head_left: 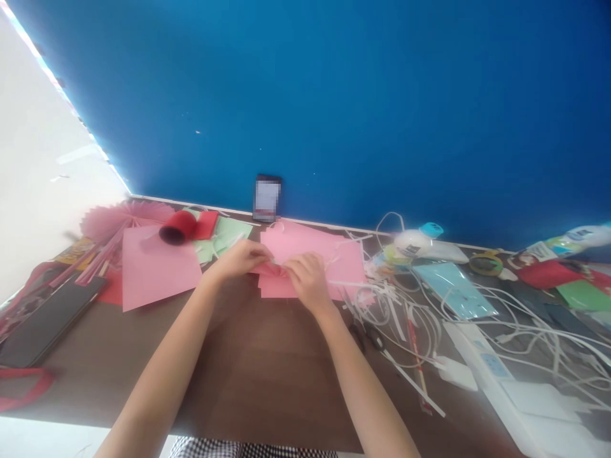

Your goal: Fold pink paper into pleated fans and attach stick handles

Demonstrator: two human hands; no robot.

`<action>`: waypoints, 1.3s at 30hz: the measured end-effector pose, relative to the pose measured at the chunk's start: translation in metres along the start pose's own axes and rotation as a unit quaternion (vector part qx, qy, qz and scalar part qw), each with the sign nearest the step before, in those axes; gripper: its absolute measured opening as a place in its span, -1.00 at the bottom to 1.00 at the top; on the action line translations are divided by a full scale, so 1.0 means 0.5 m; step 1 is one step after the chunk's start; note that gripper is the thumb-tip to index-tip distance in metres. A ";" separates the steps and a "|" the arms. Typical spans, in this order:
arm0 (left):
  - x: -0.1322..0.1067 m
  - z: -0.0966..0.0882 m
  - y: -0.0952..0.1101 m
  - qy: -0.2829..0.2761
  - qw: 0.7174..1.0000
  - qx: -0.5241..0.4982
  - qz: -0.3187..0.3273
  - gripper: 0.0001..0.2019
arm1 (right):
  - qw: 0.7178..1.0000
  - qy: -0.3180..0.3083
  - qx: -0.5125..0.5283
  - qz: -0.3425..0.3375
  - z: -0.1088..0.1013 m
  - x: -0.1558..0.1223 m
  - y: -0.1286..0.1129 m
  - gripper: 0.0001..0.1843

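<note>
Both my hands meet over a stack of pink paper sheets (305, 238) at the back of the brown table. My left hand (242, 257) has its fingers closed on the left end of a small pink paper piece (274, 270). From the right, my right hand (306, 277) pinches the same piece near its other end. Blur and the fingers hide how that piece is folded. Thin white paper strips (334, 261) lie on the stack beside my right hand.
Left are a pink sheet (160, 267), a red roll (177, 227), a pleated pink paper fan (126, 216) and green paper (229, 234). A phone (266, 198) leans on the blue wall. Right are scissors (375, 338), tangled white cables (424, 318) and a power strip (491, 369).
</note>
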State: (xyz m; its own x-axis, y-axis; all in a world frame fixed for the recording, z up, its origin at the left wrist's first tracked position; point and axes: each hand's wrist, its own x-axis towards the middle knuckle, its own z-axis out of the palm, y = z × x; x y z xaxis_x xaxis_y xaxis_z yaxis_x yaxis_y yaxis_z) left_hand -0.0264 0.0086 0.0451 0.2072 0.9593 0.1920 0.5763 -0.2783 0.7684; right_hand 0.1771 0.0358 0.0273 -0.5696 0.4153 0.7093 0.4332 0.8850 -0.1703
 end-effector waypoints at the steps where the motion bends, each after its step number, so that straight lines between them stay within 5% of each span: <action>1: -0.001 -0.001 -0.001 0.002 1.000 0.002 -0.002 -0.81 | 1.000 0.002 0.002 0.003 0.000 -0.001 0.001 -0.84; 16: -0.008 -0.017 0.002 0.007 0.999 0.026 -0.029 -0.75 | 0.997 0.005 0.066 0.042 -0.013 -0.011 0.022 -0.88; 39: -0.010 -0.028 -0.064 0.075 0.996 -0.012 -0.049 -0.75 | 0.976 0.044 0.127 0.169 -0.044 -0.034 0.053 -0.91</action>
State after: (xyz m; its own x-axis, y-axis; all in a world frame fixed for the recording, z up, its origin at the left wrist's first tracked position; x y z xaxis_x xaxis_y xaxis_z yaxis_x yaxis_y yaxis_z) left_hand -0.0570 0.0136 0.0281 0.0284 0.9788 0.2028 0.5688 -0.1827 0.8019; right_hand 0.2136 0.0474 0.0255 -0.3563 0.6833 0.6373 0.3929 0.7284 -0.5613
